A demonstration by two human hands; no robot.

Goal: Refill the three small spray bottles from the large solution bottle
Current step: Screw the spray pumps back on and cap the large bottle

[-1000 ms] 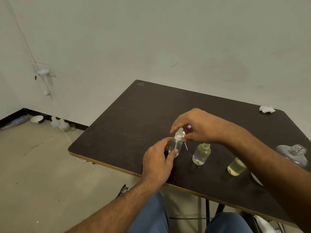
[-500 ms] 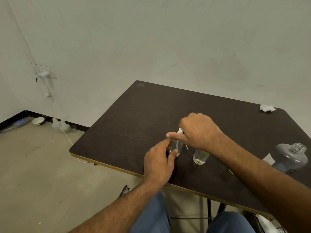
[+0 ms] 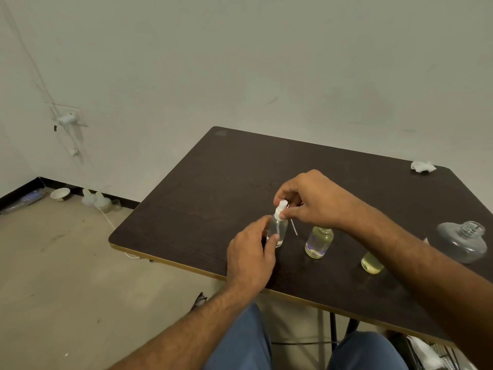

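A small clear spray bottle (image 3: 277, 231) stands upright on the dark table (image 3: 202, 198). My left hand (image 3: 250, 257) grips its body with thumb and fingers. My right hand (image 3: 312, 200) pinches its white spray head (image 3: 281, 209) from above. A thin white dip tube (image 3: 294, 227) shows beside the bottle. To the right stand two open small bottles: one with pale yellowish liquid and purple print (image 3: 318, 242), the other yellow (image 3: 371, 263) and partly hidden behind my right forearm. The large clear solution bottle (image 3: 462, 245) sits uncapped at the far right.
A crumpled white tissue (image 3: 422, 166) lies at the table's far right corner. On the floor by the wall lie a white bowl (image 3: 60, 194) and plastic items (image 3: 100, 202). A cable hangs from a wall socket (image 3: 66, 120). My legs are under the table's near edge.
My right hand rose off the spray bottle's top, so the white head and the two other small bottles show again. My left hand stays on the bottle body.
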